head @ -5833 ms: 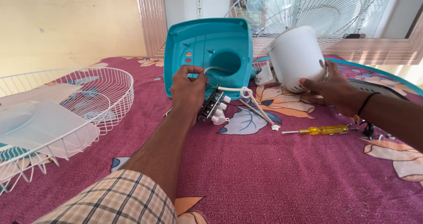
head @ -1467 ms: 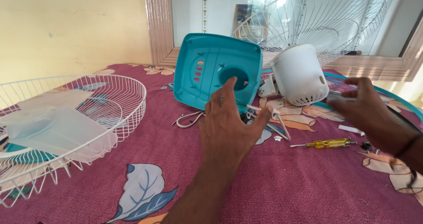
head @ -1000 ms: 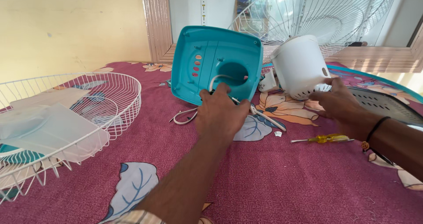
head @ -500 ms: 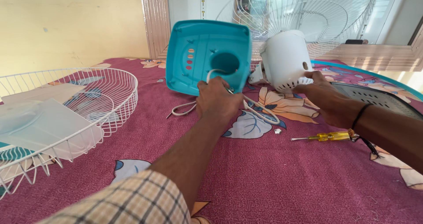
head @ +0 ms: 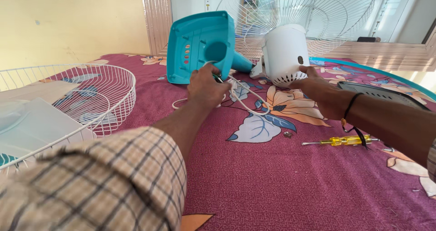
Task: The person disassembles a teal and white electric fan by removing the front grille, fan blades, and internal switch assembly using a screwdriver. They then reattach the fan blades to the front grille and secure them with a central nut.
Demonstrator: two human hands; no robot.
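Lying nearest on the maroon flowered cloth [head: 272, 185] is one yellow screwdriver [head: 338, 141]. Beyond it, the left hand [head: 206, 86] is clenched around one white cord [head: 245, 99] under the single teal base [head: 200, 44]; the right hand [head: 318, 88], fingers spread, touches one white housing [head: 284, 54]. Two wire guards: one [head: 91, 94] left, one [head: 299, 8] by the window.

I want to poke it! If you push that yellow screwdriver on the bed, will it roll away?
Probably only a little. The yellow screwdriver lies flat on the soft red bedcover, and cloth likely slows a round handle. It looks stiff, with a thin metal shaft, so it should not bend. It also seems small and light, easy to lift with one hand.
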